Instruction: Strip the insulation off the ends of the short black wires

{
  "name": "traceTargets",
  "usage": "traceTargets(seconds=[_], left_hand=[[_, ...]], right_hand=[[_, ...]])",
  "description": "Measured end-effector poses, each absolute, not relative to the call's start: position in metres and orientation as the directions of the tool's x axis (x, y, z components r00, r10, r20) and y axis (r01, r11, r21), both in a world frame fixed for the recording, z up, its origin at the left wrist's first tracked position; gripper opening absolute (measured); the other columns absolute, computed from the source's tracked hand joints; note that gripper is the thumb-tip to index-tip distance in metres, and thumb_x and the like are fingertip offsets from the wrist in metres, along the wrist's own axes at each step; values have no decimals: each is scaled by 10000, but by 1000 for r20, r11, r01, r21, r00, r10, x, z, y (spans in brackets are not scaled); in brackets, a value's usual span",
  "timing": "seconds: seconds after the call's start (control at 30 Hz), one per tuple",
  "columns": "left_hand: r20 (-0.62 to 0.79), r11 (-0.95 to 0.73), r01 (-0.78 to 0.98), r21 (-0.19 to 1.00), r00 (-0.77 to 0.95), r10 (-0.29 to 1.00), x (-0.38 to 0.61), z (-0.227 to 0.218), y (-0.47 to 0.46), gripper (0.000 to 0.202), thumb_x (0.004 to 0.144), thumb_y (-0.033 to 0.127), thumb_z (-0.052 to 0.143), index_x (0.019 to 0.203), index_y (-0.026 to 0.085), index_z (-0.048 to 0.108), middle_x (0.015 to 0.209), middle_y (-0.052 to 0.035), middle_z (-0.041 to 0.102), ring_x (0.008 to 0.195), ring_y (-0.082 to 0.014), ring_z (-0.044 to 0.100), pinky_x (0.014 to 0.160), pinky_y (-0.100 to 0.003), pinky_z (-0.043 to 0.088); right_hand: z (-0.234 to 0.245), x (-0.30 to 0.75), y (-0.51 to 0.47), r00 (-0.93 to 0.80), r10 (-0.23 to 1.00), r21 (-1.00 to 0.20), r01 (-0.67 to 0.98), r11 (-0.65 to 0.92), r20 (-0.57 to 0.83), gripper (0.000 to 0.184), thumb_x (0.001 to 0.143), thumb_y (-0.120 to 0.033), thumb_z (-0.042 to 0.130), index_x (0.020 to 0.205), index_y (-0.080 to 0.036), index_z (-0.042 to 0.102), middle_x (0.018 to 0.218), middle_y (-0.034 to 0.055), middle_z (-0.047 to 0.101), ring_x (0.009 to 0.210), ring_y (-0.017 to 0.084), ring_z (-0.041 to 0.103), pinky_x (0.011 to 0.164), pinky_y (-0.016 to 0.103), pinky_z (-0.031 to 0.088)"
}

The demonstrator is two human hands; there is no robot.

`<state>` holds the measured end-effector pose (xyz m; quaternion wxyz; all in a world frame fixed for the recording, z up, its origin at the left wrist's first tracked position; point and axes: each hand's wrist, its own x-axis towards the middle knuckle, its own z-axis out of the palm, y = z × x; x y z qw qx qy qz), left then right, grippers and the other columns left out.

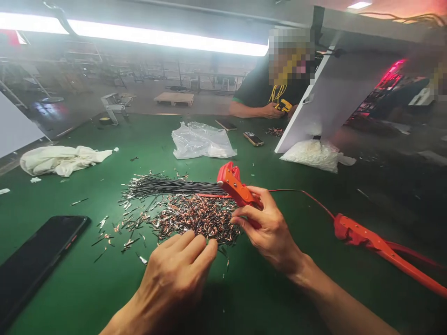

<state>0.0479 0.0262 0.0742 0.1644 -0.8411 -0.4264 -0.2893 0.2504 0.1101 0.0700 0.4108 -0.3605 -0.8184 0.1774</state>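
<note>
My right hand point(267, 228) is closed around an orange-red wire stripper point(235, 184), its jaws pointing up and to the left. My left hand point(181, 265) is closed at the near edge of a pile of short wire scraps point(199, 214), knuckles up. Its fingertips are hidden, so what they pinch, if anything, does not show. Behind the pile lies a bundle of black wires point(174, 185) with metal ends at the left. A second orange-red hand tool point(366, 237) rests to the right, with a thin red wire point(307, 193) running to its head.
A large black phone point(42, 260) lies at the left. Farther back are a white cloth point(63, 160), a clear plastic bag point(202, 142), smaller phones point(253, 138) and a bag of white pieces point(314, 154) by a leaning white panel point(324, 97). Across the table, a person holds a yellow tool point(284, 105).
</note>
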Motion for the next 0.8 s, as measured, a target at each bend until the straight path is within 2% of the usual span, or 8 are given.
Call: traceTargets(seconds=[0.1,0.2,0.4,0.5,0.63,0.7,0.8], left_hand=[[631,-588,806,-67,491,601,45,71,26,189,873,48,458,947,133,610,645,-11,579,587,-155,526,545,-275,389],[646,-558,825,-94,477,596,42,66,28,197,894,61,460,985,136,617,704,-25,618,639,-162,567,588,-284,403],[705,-497,868,12,345,620,43,67,29,107,924,106,517,960,156,604,635,22,585,538,-111,542,536,-240,383],[741,-472,881,38,292,605,43,71,28,82,937,126,516,951,169,584,594,46,576,469,-88,519,502,-219,367],[762,-376,926,35,218,610,39,73,26,88,960,196,504,934,176,585,598,37,641,425,-86,540,501,-208,395],[760,-331,942,45,183,624,38,73,25,115,970,212,485,987,171,591,664,13,697,476,-96,608,541,-198,440],[750,-295,950,100,123,649,38,71,23,147,980,218,463,1056,174,581,784,-10,750,583,-103,687,593,-177,485]], right_hand=[[72,244,102,-436,761,-692,344,634,480,113,904,-222,630,836,-197,716,1239,125,476,1147,295,542,979,515,461],[71,238,94,-487,736,-720,271,639,470,93,903,-232,630,884,-221,721,1233,110,475,1145,280,537,972,485,468],[74,239,91,-531,730,-750,241,616,429,94,890,-242,646,817,-201,688,1217,109,479,1126,265,526,956,444,447],[83,245,98,-489,800,-842,213,496,347,122,895,-276,638,806,-205,680,1210,94,489,1084,233,544,943,411,434],[91,252,107,-462,864,-954,107,280,201,148,878,-330,629,794,-211,653,958,53,556,1046,231,533,912,391,410],[91,254,109,-488,865,-990,13,140,116,131,873,-333,617,819,-215,622,856,22,551,948,213,555,855,375,415],[90,256,108,-565,824,-997,-82,-4,43,94,884,-287,593,860,-231,521,855,-5,551,856,171,563,777,330,418]])
